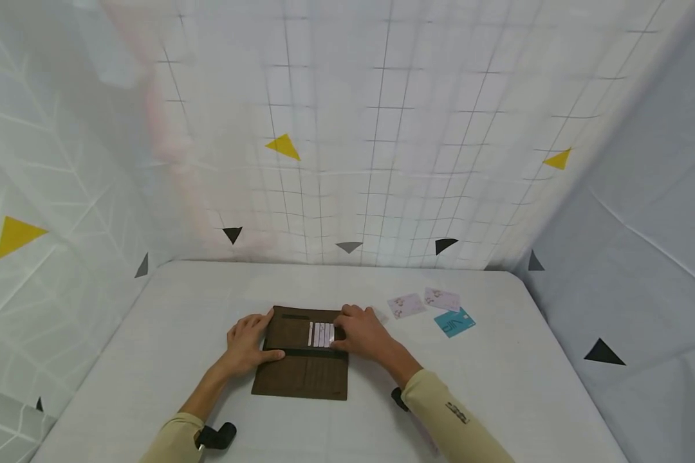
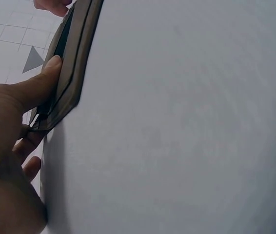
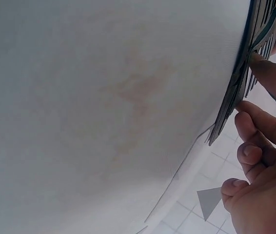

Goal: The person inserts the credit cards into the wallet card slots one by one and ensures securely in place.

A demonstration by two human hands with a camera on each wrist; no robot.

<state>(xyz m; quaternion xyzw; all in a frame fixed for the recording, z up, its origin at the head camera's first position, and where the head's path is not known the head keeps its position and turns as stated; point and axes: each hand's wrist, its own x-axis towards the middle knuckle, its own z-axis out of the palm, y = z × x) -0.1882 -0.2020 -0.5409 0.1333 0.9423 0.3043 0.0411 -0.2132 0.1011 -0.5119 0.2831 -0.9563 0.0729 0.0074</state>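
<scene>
A brown bifold wallet (image 1: 301, 379) lies unfolded on the white table, with several pale cards (image 1: 321, 335) in the slots of its upper half. My left hand (image 1: 246, 344) grips the wallet's left edge, thumb across the fold and fingers along the outer side. In the left wrist view, the thumb (image 2: 45, 80) presses on the wallet's inner face. With thumb and fingers, my right hand (image 1: 365, 333) pinches the wallet's right edge beside the slotted cards. In the right wrist view, the wallet (image 3: 233, 92) is edge-on; whether those fingers also hold a card is hidden.
Right of the wallet lie two pale patterned cards (image 1: 406, 305) and a blue card (image 1: 454, 323), which touches one of them. Another pale card (image 1: 380, 315) is partly hidden behind the right hand. White sheets with grid lines (image 1: 347, 128) hang behind the table.
</scene>
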